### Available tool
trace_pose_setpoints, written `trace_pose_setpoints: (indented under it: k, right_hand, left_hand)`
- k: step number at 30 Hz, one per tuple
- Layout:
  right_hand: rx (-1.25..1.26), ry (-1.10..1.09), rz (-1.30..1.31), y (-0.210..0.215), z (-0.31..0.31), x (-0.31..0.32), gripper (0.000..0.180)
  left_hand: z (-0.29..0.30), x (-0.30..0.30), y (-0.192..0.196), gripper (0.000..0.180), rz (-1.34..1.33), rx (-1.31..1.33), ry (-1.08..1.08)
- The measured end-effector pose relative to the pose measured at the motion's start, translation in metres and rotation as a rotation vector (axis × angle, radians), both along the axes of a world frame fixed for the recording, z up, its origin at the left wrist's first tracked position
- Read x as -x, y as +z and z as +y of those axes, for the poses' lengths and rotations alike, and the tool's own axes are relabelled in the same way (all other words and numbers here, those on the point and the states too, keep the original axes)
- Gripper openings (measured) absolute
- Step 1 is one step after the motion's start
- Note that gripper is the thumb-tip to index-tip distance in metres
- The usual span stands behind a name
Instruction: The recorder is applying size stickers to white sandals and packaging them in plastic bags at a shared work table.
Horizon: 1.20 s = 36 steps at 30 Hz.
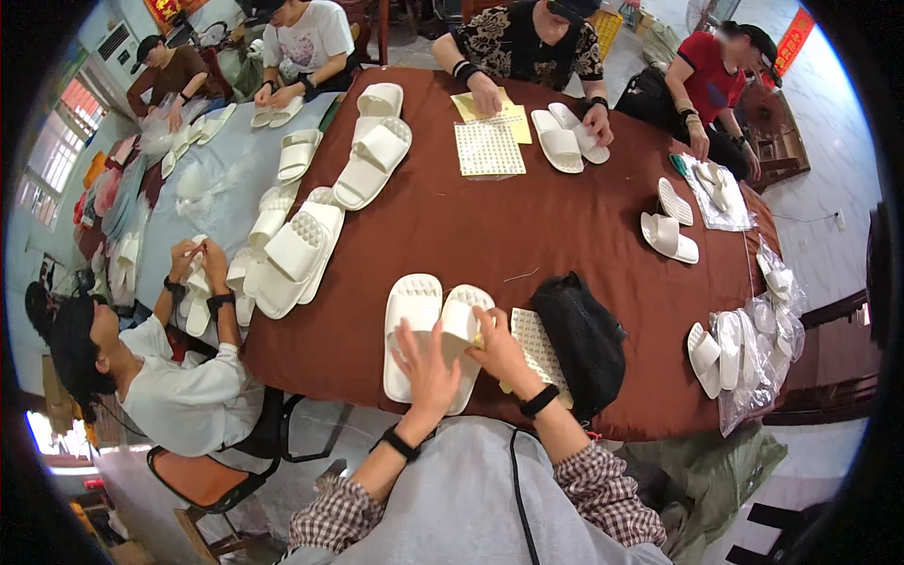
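A pair of white slippers lies side by side on the brown cloth in front of me. My left hand is over the pair with its fingers spread, between the left slipper and the right slipper. Beside the right slipper's strap, my right hand has its thumb and fingers drawn together. Whatever is pinched there, if anything, is too small to make out. Under my right wrist lies a sheet of small stickers, partly covered. A black cloth pouch sits against the sheet's right side.
More white slippers line the table's left side. Plastic-bagged slippers lie at the right edge. Across the brown-covered table, a person handles slippers beside another sticker sheet. A person in white sits close on the left.
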State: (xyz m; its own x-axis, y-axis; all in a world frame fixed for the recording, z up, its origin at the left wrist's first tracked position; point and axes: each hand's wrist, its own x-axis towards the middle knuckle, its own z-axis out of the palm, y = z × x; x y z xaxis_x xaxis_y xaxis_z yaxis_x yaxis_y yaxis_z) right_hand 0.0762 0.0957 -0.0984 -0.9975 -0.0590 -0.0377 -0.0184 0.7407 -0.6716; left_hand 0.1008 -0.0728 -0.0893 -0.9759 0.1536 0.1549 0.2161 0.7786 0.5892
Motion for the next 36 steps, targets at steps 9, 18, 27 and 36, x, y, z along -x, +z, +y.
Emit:
trace_pose_setpoints:
  k: [9, 18, 27, 36]
  right_hand:
    - [-0.078, -0.08, -0.157, 0.0, -0.02, -0.015, 0.08]
    - [0.221, -0.042, -0.079, 0.048, 0.019, -0.036, 0.053]
    - [0.207, -0.382, 0.173, 0.095, 0.128, -0.101, 0.034]
    - [0.483, -0.877, -0.025, 0.054, 0.212, -0.15, 0.027]
  left_hand:
    - [-0.041, -0.012, -0.003, 0.061, -0.075, 0.22, -0.357]
    - [-0.014, 0.008, -0.031, 0.059, 0.013, 0.36, -0.233]
    - [-0.076, 0.056, -0.049, 0.06, 0.239, 0.438, -0.312]
    - [-0.138, 0.124, -0.051, 0.06, 0.234, 0.512, -0.24]
